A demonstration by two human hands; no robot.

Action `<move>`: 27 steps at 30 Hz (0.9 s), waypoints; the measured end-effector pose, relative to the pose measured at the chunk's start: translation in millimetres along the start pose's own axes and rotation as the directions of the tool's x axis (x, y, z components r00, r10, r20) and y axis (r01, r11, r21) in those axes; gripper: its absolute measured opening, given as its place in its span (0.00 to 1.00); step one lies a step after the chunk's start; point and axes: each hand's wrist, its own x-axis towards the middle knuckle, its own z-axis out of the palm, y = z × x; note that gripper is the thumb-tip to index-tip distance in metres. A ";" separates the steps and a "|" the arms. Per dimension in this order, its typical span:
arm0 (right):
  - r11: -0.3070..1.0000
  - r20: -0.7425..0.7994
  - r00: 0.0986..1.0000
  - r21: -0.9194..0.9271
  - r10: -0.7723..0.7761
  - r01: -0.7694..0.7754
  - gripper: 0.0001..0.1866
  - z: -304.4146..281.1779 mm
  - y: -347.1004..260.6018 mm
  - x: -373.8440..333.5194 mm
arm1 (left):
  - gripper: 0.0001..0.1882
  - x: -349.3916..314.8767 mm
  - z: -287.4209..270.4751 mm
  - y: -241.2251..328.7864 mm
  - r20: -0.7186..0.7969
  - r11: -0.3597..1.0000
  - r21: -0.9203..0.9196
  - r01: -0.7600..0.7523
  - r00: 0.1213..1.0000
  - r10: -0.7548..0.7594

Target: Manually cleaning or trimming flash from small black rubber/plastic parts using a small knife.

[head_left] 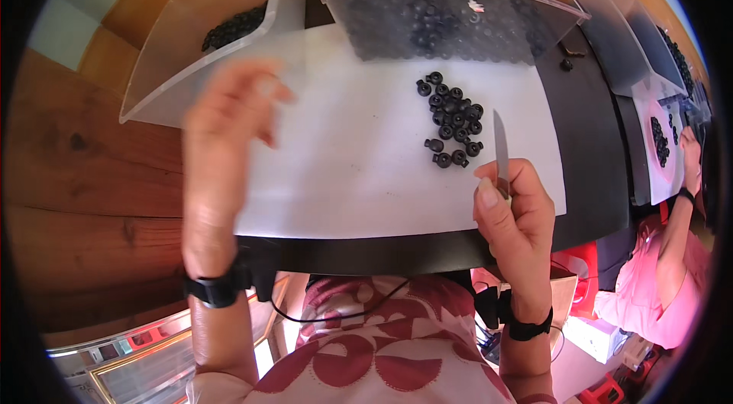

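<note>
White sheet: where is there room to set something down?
The broad middle of the sheet, nearly bare, between the left hand and black pieces, down to the near edge. Crowded: its right part, where the pieces lie in front of the large clear bin and the right hand holds a knife.

Black beads (450, 108), silvery-bladed knife (501, 144), white sheet (328, 137), black table (588, 152), red-and-white patterned clothing (405, 364), co-worker's pink shirt (637, 293)

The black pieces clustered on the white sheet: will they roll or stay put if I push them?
The small black pieces look rounded, so they may roll a little when pushed, though their protruding nubs would likely keep them from going far. Clustered on the smooth-looking white sheet, they'd probably nudge one another and slide apart.
</note>
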 end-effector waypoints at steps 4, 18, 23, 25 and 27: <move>1.000 -0.010 1.000 0.002 0.007 -0.007 0.10 -8.6 0.7 -0.2 | 0.10 -24.6 75.7 -22.1 0.402 0.970 0.242 -0.033 0.913 -0.069; 0.990 -0.029 0.999 -0.133 -0.046 0.041 0.11 -13.8 9.2 -2.0 | 0.09 -9.4 132.7 -32.7 0.463 0.694 0.634 -0.340 0.886 0.011; 0.980 -0.047 0.996 -0.188 -0.074 0.064 0.12 -12.0 16.3 -0.1 | 0.08 -9.8 118.0 -35.9 0.412 0.828 0.511 -0.230 0.911 -0.002; 0.972 0.024 0.997 -0.225 -0.072 0.075 0.12 -15.3 18.4 -0.6 | 0.07 -13.7 100.9 -18.9 0.434 0.932 0.354 0.074 0.870 -0.234; 0.964 0.080 0.994 -0.248 -0.072 0.090 0.12 -14.7 22.6 -1.4 | 0.08 -23.1 88.6 -15.3 0.476 0.958 0.113 0.263 0.832 -0.285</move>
